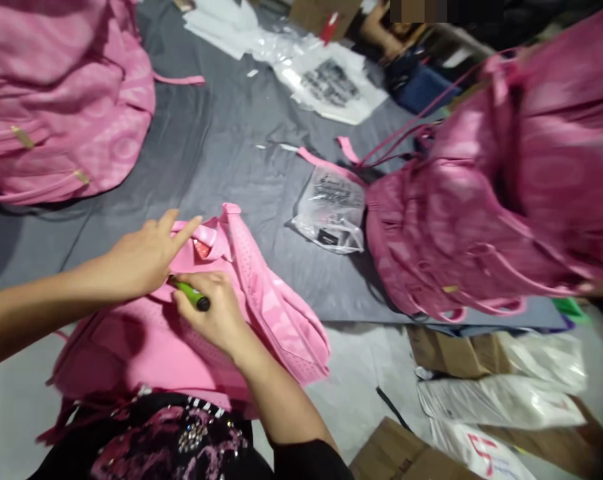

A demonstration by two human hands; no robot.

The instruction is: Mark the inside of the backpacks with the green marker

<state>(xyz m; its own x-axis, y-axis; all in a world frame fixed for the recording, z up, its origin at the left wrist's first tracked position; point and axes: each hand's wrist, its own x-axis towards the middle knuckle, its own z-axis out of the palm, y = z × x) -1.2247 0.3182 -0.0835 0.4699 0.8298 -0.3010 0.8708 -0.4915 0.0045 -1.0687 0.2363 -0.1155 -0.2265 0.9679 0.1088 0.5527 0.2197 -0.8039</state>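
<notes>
A pink backpack lies tilted across my lap and against the table edge, its strap side towards me. My right hand is closed round a slim green-handled tool with a black butt end. The tool's dark tip meets the pink fabric beside my left hand; its exact kind is unclear. My left hand lies on the upper part of the backpack, index finger stretched out and fingers apart, its thumb hidden. Just beyond it are a folded pink strap and a small red patch.
Pink backpacks stand at the left and right of the grey-covered table. A clear plastic bag lies by the right one, white bags farther back. Below right are cardboard and plastic packages. Another person's arm shows behind.
</notes>
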